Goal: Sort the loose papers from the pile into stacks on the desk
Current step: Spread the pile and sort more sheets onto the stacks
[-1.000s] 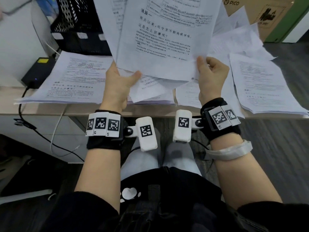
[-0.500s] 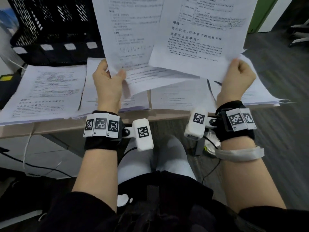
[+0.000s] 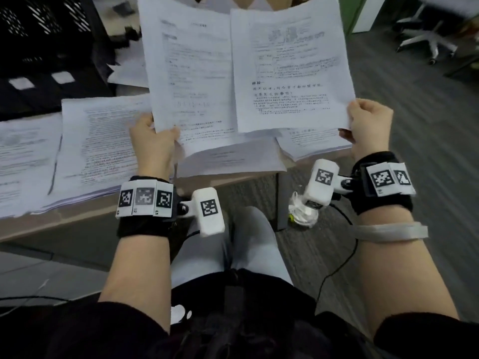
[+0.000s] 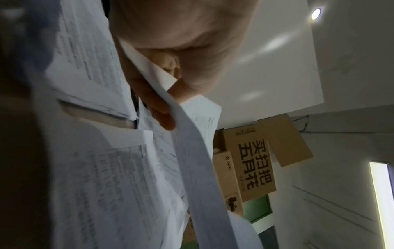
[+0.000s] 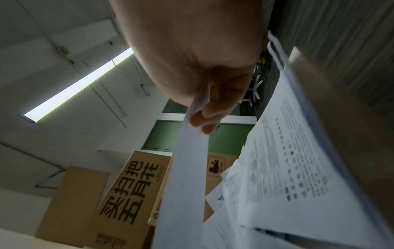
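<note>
I hold two printed sheets upright above the desk's front edge. My left hand [image 3: 155, 136] pinches the bottom left corner of the left sheet [image 3: 191, 81], thumb in front; the left wrist view shows that sheet [image 4: 192, 160] edge-on between thumb and fingers. My right hand [image 3: 363, 125] grips the bottom right corner of the right sheet [image 3: 290, 68], which overlaps the left one; this sheet [image 5: 187, 168] also shows edge-on in the right wrist view. Stacks of paper [image 3: 98, 149] lie on the desk [image 3: 77, 218] below.
More stacks lie at the far left [image 3: 23, 161], under the held sheets [image 3: 233, 159] and by the right corner [image 3: 311, 143]. A black crate [image 3: 44, 42] stands at the back left, cardboard boxes [image 4: 255, 168] behind. An office chair [image 3: 427, 35] is on the floor at right.
The two sheets have been drawn apart, the right one sliding rightward so they now overlap only at the middle. The head view has swung to the right and the desk's right corner shows.
</note>
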